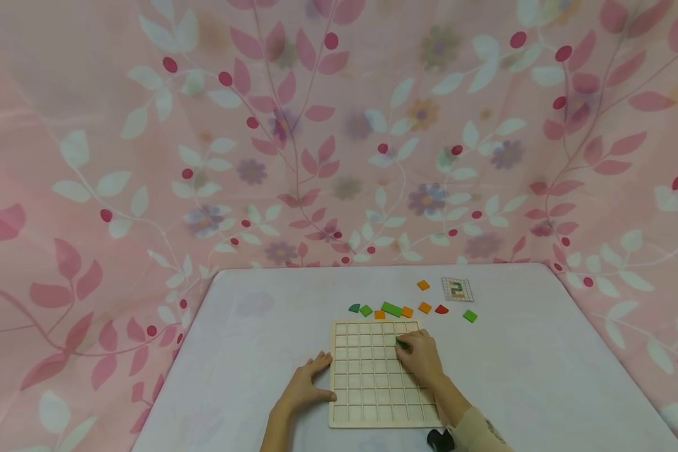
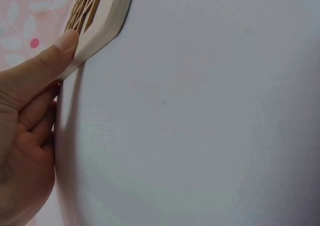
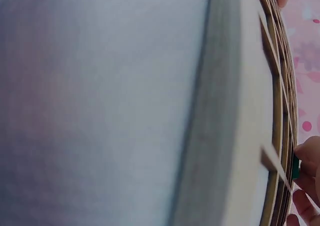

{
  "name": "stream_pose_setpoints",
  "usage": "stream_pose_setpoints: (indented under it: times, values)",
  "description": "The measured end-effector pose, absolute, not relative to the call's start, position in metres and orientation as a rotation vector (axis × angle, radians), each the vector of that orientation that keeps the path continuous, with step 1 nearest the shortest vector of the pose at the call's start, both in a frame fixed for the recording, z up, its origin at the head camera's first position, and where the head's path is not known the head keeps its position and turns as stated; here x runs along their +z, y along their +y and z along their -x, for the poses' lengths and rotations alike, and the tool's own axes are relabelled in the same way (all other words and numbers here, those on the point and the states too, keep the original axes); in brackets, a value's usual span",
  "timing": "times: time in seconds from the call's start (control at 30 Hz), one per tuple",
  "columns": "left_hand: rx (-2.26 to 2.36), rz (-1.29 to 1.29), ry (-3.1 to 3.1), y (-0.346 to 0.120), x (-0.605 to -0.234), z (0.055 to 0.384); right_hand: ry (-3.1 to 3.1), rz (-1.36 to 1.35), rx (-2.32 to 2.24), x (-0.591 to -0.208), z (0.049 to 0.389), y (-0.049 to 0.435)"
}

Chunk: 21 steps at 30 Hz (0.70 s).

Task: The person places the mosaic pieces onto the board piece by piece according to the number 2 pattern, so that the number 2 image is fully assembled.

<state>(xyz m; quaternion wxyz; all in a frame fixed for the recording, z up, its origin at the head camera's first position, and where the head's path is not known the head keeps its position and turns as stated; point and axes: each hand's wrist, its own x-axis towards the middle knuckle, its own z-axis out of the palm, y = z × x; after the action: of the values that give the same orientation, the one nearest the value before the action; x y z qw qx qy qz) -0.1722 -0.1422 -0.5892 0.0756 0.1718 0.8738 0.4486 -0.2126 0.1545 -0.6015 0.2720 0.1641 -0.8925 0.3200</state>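
Note:
A pale wooden grid board [image 1: 367,380] lies on the white table, its square cells framed by raised strips. At its left side is my left hand [image 1: 305,387], thumb and fingers spread apart; in the left wrist view the thumb [image 2: 47,61] touches the rim. My right hand [image 1: 422,356] is over the upper right cells and pinches a small dark green piece [image 1: 402,344] between thumb and fingertips. The right wrist view catches that green piece [image 3: 295,167] at its right edge, partly covered by the fingers; its full outline is hidden.
Beyond the board lie a dark green quarter-round piece [image 1: 354,308], a green rectangle [image 1: 392,309], a red piece [image 1: 442,309], and several orange and green squares. A small gridded pattern card [image 1: 457,289] is at the back right. Something black [image 1: 441,440] sits by the right sleeve.

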Motion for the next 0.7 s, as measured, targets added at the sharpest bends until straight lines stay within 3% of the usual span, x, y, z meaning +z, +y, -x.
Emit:
stream_pose_setpoints:
  times: [0.37,0.7]
  values:
    - [1.351,-0.511,2.62,-0.143,-0.59,0.172,-2.358,-0.511,1.075,-0.602,0.208,0.155]
    - [1.342,-0.498,2.618,-0.141,-0.589,0.171,-2.371,-0.527,0.966,-0.602,0.215,0.139]
